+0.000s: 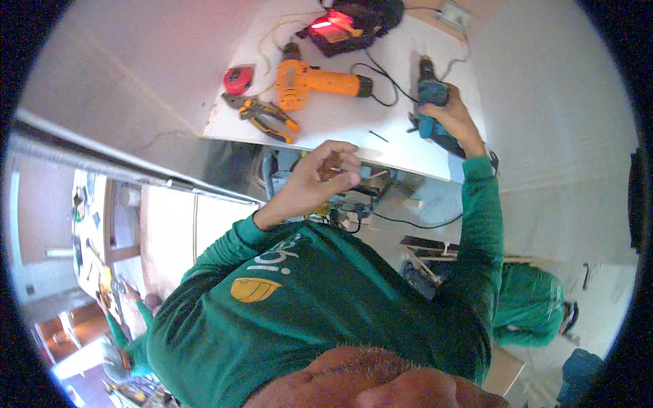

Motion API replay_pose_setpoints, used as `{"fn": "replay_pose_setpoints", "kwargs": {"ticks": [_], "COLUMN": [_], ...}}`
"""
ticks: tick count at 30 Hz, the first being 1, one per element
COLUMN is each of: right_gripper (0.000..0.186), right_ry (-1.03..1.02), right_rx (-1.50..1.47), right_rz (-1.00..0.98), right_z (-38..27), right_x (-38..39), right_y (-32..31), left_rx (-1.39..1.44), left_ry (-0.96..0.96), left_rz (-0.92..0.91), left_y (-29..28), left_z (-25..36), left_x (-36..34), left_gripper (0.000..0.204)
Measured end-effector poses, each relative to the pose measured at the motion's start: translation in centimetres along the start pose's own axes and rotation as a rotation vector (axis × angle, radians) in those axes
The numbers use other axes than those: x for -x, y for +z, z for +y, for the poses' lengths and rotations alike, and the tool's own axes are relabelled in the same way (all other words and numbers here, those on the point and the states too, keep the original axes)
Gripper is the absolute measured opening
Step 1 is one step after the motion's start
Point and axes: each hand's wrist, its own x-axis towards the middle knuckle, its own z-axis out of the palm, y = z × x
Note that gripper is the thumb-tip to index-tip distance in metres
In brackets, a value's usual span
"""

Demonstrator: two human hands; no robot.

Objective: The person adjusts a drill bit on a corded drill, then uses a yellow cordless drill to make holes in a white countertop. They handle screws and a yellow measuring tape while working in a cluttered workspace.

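On the right of the white worktop, my right hand (pixel 454 117) is wrapped round the handle of a teal cordless drill (pixel 433 94), whose black chuck points away from me. My left hand (pixel 320 175) hovers by the worktop's front edge, its fingers bent and the thumb apart from them; nothing shows in it. A thin dark rod like a drill bit (pixel 379 136) lies on the worktop between my hands. Farther left rests an orange drill (pixel 292 87) with a black chuck. Beside it are pliers (pixel 262 117) with black and orange handles and a red tape measure (pixel 238 79).
At the back of the white worktop (pixel 326 122) sits a dark device (pixel 350 30) with a glowing red light and trailing cables. A wall socket (pixel 456 15) is at the back right. Tools and cables fill the space below. Other people in green (pixel 530 302) are nearby.
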Motion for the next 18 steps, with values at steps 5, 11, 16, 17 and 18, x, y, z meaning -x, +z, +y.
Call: {"fn": "replay_pose_setpoints", "kwargs": {"ticks": [5, 11, 16, 17, 18], "right_gripper": [0.083, 0.075, 0.070, 0.070, 0.070], "right_ry": [-0.026, -0.160, -0.428, -0.416, -0.410], "right_rx": [-0.164, -0.393, -0.313, -0.313, -0.316], "right_rz": [0.075, -0.032, -0.095, -0.098, -0.099], "right_z": [-5.1, -13.2, -17.0, -16.9, -16.9], "right_x": [1.6, 3.2, 0.3, -0.3, -0.9], "right_y": [-0.2, 0.3, 3.9, 4.8, 5.7], "left_rx": [0.045, 0.024, -0.323, -0.431, -0.600], "left_ry": [0.085, 0.199, 0.276, 0.268, 0.245], "left_rz": [0.044, 0.177, 0.361, 0.397, 0.401], "left_y": [-0.4, -3.2, -7.0, -7.9, -9.0], "left_z": [0.4, 2.5, 4.5, 5.5, 6.6], "left_x": [1.9, 4.0, 3.1, 2.3, 1.3], "left_gripper": [0.051, 0.051, 0.054, 0.057, 0.062]}}
